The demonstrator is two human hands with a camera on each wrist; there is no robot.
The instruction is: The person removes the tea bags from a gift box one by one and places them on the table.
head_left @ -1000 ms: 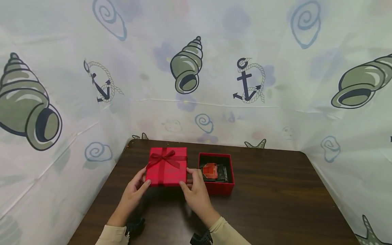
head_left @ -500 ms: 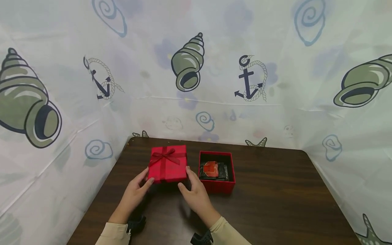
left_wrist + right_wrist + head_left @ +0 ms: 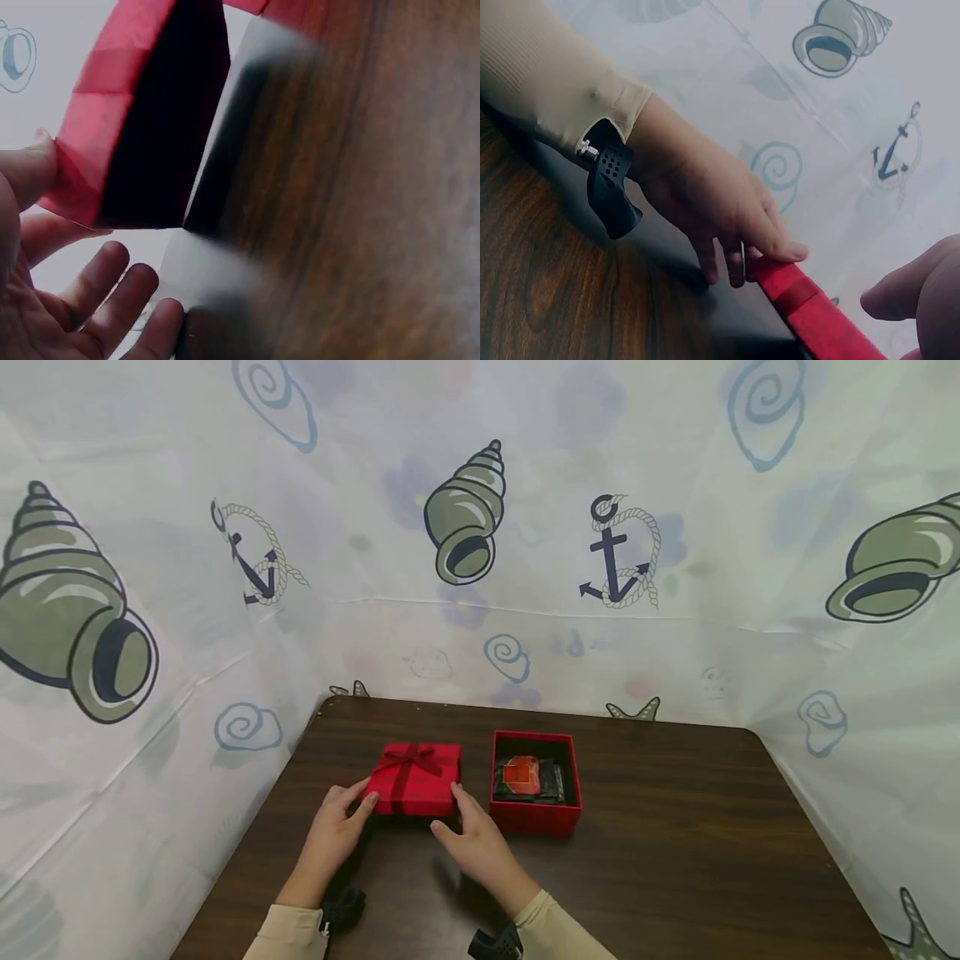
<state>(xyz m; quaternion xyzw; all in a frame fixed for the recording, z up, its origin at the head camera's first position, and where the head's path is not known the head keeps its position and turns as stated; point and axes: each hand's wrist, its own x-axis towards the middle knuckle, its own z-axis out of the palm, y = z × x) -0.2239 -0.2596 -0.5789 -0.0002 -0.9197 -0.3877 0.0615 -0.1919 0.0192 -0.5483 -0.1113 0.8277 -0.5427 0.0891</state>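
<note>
Square red cardboard-looking lid [image 3: 433,790] with dark-red ribbon bow [image 3: 422,759]: near edge raised, toward the back-left corner of the dark wood-grain worktop [image 3: 675,827]. Left hand [image 3: 330,831] pinches its near-left corner; right hand [image 3: 482,845] uncurled, forefinger at the right side. Probably light, fairly stiff, crushable; best held by opposite side walls.

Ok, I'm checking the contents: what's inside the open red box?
In the open box I see an orange packet and black packets; whatever lies under them is covered.
</note>
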